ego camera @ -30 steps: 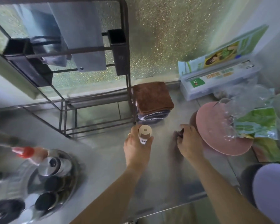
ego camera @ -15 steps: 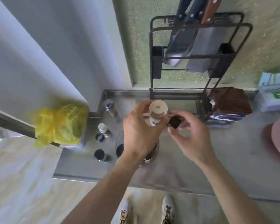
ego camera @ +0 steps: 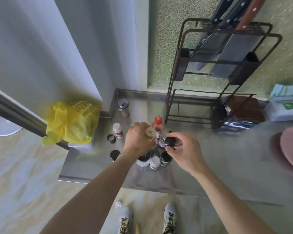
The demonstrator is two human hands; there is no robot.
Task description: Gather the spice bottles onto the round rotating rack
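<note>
Two hands are held over the round rack (ego camera: 155,167) near the front edge of the steel worktop (ego camera: 227,166). A beige-capped bottle (ego camera: 150,133) is gripped upright in the closed left hand (ego camera: 139,141), seemingly for lowering into a free slot. A small black jar (ego camera: 169,142) is pinched in the right hand (ego camera: 184,149) by curled fingers (ego camera: 172,135). Four containers (ego camera: 117,130) are seen loose on the worktop left of the rack.

Knife rack (ego camera: 216,68) behind round rack (ego camera: 156,167), right.
</note>
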